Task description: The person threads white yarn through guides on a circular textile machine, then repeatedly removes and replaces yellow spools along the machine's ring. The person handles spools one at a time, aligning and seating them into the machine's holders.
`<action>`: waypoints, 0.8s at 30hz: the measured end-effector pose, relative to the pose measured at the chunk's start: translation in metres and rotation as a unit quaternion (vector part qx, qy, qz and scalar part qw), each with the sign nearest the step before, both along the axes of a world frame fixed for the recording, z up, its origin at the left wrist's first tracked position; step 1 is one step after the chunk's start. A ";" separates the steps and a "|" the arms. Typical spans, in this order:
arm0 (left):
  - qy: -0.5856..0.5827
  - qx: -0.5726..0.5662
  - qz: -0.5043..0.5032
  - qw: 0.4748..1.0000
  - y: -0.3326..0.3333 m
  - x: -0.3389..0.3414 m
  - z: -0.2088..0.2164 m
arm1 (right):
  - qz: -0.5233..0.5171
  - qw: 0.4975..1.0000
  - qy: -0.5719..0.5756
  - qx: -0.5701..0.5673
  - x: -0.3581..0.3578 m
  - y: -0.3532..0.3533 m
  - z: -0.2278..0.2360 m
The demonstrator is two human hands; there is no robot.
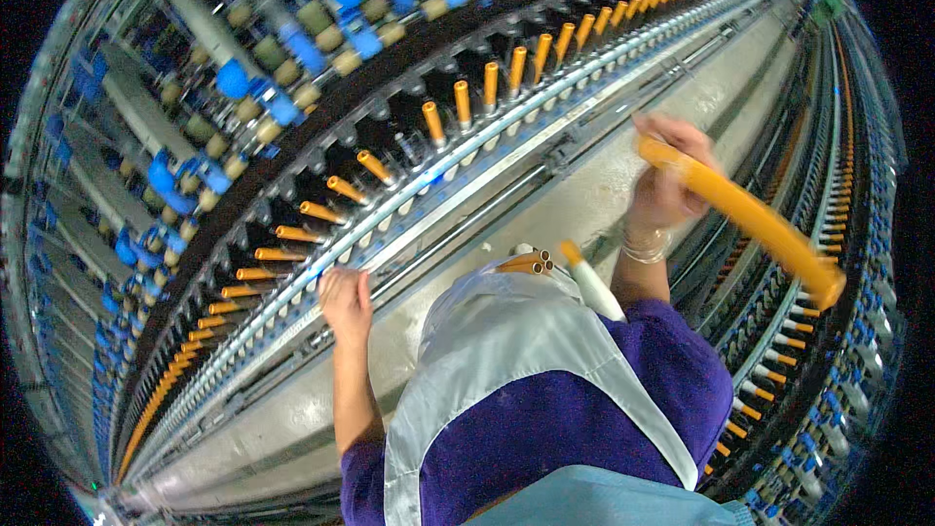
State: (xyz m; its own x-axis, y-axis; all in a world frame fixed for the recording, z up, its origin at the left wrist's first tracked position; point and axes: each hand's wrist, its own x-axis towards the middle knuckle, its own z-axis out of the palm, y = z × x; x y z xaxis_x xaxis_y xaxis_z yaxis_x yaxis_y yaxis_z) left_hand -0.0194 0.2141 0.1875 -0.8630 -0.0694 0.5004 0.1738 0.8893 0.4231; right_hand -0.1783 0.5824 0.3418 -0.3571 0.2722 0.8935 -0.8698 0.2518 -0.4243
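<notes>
A: Floor?

B: Pale floor [575,205], glossy, light glinting off it in patches. It runs diagonally as a narrow aisle, lower left to upper right.

A: Bordered by?

B: Two long machine frames: a left machine [380,68] and a right machine [847,278], both bowed by the lens.

A: Detail, left side?

B: Repeating slanted grey arms [200,15], blue fittings [233,78], pale rollers [347,61]. Black band beneath; light-blue rail [492,134] towards the aisle.

A: Far end?

B: Green patch [828,5], upper right. Kind unclear.
</notes>
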 end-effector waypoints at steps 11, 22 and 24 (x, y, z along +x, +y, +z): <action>-0.258 0.056 -0.344 0.901 0.131 -0.184 0.117 | -0.294 0.700 -0.627 0.176 -0.042 0.281 -0.243; 0.065 -0.675 0.103 0.728 0.244 -0.543 0.325 | -0.095 0.609 -0.665 0.421 -0.101 0.375 -0.300; -0.153 -0.710 0.133 0.675 0.247 -0.578 0.331 | -0.116 0.646 -0.653 0.377 -0.108 0.382 -0.288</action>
State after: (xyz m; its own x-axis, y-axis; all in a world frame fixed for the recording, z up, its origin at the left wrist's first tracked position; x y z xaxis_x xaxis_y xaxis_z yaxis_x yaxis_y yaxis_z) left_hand -0.5971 0.4614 0.5180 -0.9926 0.1187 0.0270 0.0254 0.4192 -0.9075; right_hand -0.2868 0.9642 0.0542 -0.9685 0.1168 -0.2200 0.2053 0.8743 -0.4399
